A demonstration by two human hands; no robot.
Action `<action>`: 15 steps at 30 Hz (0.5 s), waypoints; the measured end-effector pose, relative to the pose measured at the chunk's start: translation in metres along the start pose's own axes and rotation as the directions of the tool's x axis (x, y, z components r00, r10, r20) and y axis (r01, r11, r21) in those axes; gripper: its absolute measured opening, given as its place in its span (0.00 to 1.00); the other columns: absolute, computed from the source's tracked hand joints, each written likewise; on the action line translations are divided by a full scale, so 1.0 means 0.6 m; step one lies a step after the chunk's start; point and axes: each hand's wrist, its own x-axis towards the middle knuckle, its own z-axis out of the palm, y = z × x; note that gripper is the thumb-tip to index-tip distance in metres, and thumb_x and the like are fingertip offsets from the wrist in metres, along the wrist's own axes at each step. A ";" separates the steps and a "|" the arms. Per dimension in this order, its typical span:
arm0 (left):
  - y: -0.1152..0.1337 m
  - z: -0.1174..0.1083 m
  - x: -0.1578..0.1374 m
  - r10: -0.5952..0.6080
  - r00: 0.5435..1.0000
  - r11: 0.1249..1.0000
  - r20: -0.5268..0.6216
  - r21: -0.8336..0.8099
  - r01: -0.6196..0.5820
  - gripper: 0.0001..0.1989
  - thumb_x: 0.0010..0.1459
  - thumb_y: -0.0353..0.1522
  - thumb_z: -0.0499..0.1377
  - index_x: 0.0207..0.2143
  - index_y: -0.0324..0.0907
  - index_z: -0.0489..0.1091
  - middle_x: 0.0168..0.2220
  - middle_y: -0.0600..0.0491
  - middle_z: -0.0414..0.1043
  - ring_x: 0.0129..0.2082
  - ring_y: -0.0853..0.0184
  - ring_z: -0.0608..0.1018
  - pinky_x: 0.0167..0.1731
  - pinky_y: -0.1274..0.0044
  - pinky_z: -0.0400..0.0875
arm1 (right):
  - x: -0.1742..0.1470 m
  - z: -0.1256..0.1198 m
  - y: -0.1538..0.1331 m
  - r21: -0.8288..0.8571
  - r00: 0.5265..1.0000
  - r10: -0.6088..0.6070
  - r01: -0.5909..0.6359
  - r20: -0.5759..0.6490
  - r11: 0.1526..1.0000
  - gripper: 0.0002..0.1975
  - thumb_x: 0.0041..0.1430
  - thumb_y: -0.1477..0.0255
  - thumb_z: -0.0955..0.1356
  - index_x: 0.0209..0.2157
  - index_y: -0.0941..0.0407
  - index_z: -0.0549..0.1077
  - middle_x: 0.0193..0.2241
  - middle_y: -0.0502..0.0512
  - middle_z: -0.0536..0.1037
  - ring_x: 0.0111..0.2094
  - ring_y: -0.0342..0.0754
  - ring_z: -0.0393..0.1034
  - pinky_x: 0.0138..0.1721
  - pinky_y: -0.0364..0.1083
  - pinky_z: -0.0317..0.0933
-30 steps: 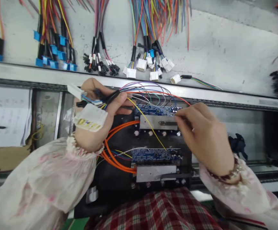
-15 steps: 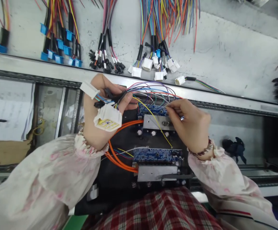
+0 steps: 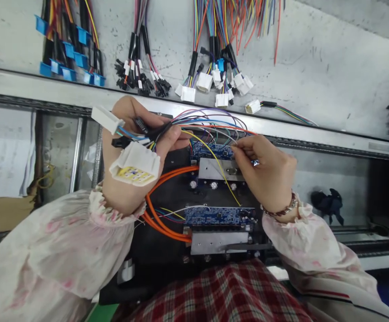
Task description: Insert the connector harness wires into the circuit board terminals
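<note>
My left hand (image 3: 130,147) is closed around a wiring harness (image 3: 160,130) of many coloured wires. White connectors hang from it over my palm and wrist, the larger a multi-way connector (image 3: 136,164) with a yellow inside. The loose wires arc rightward over the upper blue circuit board (image 3: 211,150). Above that board's right end, my right hand (image 3: 264,167) pinches a thin wire (image 3: 226,137) between thumb and fingertips. A yellow wire (image 3: 216,156) runs from the harness down to the lower blue circuit board (image 3: 219,216). Whether the pinched wire touches the upper board is hidden by my fingers.
Metal plates (image 3: 220,242) and thick orange cables (image 3: 152,201) adjoin the boards on a black base. Behind the metal rail (image 3: 113,99) lie bundles with blue connectors (image 3: 68,74) and white connectors (image 3: 204,82). Papers (image 3: 6,147) lie left; a dark cloth-like thing (image 3: 328,203) lies right.
My left hand has shifted left with the harness and its white connectors, drawing the wires further across. My right hand keeps its pinch almost in place. The view has shifted slightly.
</note>
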 end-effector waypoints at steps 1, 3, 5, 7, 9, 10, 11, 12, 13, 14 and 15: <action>-0.001 0.000 0.000 0.014 1.000 1.000 0.001 -0.001 -0.014 0.12 0.55 0.27 0.68 0.33 0.46 0.67 0.36 0.57 0.72 0.34 0.65 0.83 0.35 0.73 0.86 | 0.001 0.001 0.000 0.000 1.000 0.001 -0.001 0.006 1.000 0.04 0.62 0.75 0.66 0.35 0.54 0.74 0.31 0.48 0.80 0.30 0.41 0.76 0.33 0.41 0.68; -0.001 0.000 0.000 0.029 1.000 1.000 -0.006 -0.002 -0.029 0.12 0.55 0.27 0.68 0.33 0.45 0.67 0.36 0.57 0.72 0.33 0.66 0.83 0.35 0.73 0.86 | 0.003 -0.001 -0.002 -0.009 1.000 0.001 -0.001 0.027 1.000 0.04 0.63 0.75 0.66 0.36 0.54 0.74 0.32 0.49 0.81 0.31 0.42 0.76 0.33 0.42 0.68; -0.001 0.000 0.001 0.014 1.000 1.000 -0.009 -0.006 -0.014 0.12 0.55 0.27 0.69 0.33 0.44 0.66 0.36 0.57 0.72 0.33 0.66 0.83 0.35 0.75 0.86 | -0.002 -0.014 -0.009 -0.049 0.999 -0.010 0.012 0.043 0.999 0.04 0.63 0.74 0.67 0.39 0.54 0.74 0.34 0.50 0.82 0.34 0.43 0.77 0.34 0.42 0.68; 0.001 0.000 0.002 -0.003 1.000 1.000 -0.011 -0.012 0.003 0.13 0.54 0.26 0.69 0.33 0.43 0.66 0.35 0.57 0.72 0.33 0.68 0.83 0.35 0.77 0.85 | -0.019 -0.036 -0.021 -0.134 0.999 -0.030 0.033 0.026 0.990 0.06 0.63 0.73 0.68 0.42 0.56 0.74 0.36 0.52 0.82 0.35 0.44 0.77 0.36 0.42 0.68; 0.003 0.000 0.005 -0.002 1.000 1.000 -0.022 -0.008 0.002 0.14 0.53 0.25 0.69 0.32 0.42 0.65 0.34 0.57 0.72 0.32 0.69 0.82 0.34 0.79 0.84 | -0.048 -0.059 -0.034 -0.214 0.999 -0.032 0.038 0.034 0.976 0.05 0.62 0.71 0.70 0.40 0.56 0.75 0.33 0.51 0.81 0.31 0.42 0.76 0.33 0.42 0.66; 0.004 -0.001 0.005 -0.003 1.000 1.000 -0.029 0.001 0.003 0.15 0.53 0.25 0.70 0.32 0.42 0.65 0.34 0.57 0.71 0.31 0.69 0.82 0.33 0.79 0.84 | -0.065 -0.067 -0.041 -0.230 0.997 -0.018 0.036 0.080 0.972 0.04 0.61 0.70 0.70 0.38 0.56 0.75 0.30 0.50 0.80 0.28 0.42 0.74 0.30 0.42 0.64; 0.005 -0.001 0.006 0.000 0.999 1.000 -0.033 0.013 0.000 0.15 0.52 0.25 0.70 0.32 0.42 0.65 0.34 0.56 0.71 0.30 0.69 0.82 0.32 0.79 0.84 | -0.082 -0.073 -0.046 -0.234 0.989 0.000 0.035 0.149 0.972 0.05 0.61 0.69 0.70 0.35 0.56 0.75 0.27 0.49 0.79 0.26 0.42 0.73 0.28 0.43 0.63; 0.005 -0.001 0.007 0.005 1.000 1.000 -0.029 0.024 -0.004 0.15 0.51 0.26 0.71 0.32 0.42 0.65 0.34 0.56 0.71 0.29 0.68 0.82 0.31 0.78 0.84 | -0.096 -0.076 -0.051 -0.228 0.975 0.020 0.032 0.222 0.973 0.06 0.62 0.68 0.70 0.33 0.56 0.75 0.26 0.50 0.78 0.25 0.43 0.72 0.26 0.44 0.62; 0.004 -0.001 0.007 0.013 1.000 0.999 -0.016 0.035 -0.012 0.15 0.51 0.27 0.71 0.33 0.42 0.66 0.34 0.55 0.71 0.29 0.67 0.82 0.30 0.77 0.84 | -0.107 -0.077 -0.054 -0.214 0.958 0.038 0.024 0.283 0.977 0.06 0.62 0.68 0.69 0.32 0.56 0.76 0.26 0.50 0.77 0.25 0.44 0.72 0.26 0.45 0.61; 0.003 -0.001 0.006 0.032 0.999 0.999 -0.002 0.038 -0.032 0.14 0.52 0.28 0.71 0.34 0.41 0.67 0.33 0.55 0.71 0.30 0.66 0.82 0.30 0.75 0.84 | -0.113 -0.077 -0.057 -0.189 0.949 0.050 0.010 0.310 0.982 0.06 0.63 0.69 0.68 0.32 0.56 0.76 0.27 0.52 0.77 0.27 0.45 0.72 0.27 0.45 0.62; 0.003 0.000 0.005 0.056 0.998 0.998 0.015 0.037 -0.057 0.13 0.53 0.28 0.70 0.35 0.41 0.68 0.33 0.54 0.71 0.30 0.65 0.82 0.31 0.74 0.84 | -0.113 -0.077 -0.058 -0.152 0.951 0.056 -0.010 0.303 0.988 0.06 0.63 0.71 0.68 0.33 0.56 0.76 0.28 0.52 0.77 0.28 0.45 0.73 0.28 0.45 0.63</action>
